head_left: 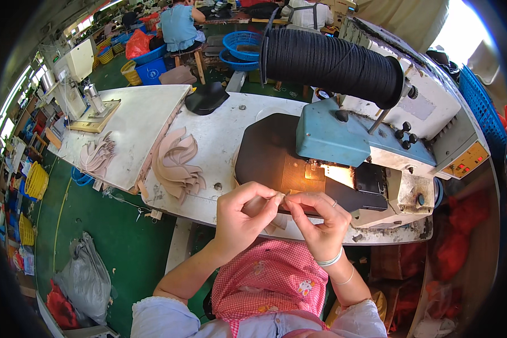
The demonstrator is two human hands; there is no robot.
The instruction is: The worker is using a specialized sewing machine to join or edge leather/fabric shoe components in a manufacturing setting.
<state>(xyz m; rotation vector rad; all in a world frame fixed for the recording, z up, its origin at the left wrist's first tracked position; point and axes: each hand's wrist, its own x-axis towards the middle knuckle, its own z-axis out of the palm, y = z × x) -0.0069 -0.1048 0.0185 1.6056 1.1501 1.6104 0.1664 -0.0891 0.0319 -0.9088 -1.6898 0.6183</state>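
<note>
My left hand (239, 217) and my right hand (324, 225) meet in front of the machine, thumbs and forefingers pinched together at the tips. Whatever sits between the fingertips is too small to make out; a bit of pale beige material (275, 225) shows just below, between the hands. Right behind them lies the dark plate (265, 149) of a sewing-type machine, its ribbed middle lit by a warm lamp. The blue machine head (332, 132) overhangs this plate. Curved beige pieces (174, 160) lie fanned in a pile to the left of my hands.
A big spool of black cord (332, 65) juts out above the machine head. A black flat piece (207, 99) lies on the white table (225, 121). Further left are another beige pile (97, 155) and a second machine (90, 107). A co-worker (178, 25) sits beyond, near blue baskets (242, 48).
</note>
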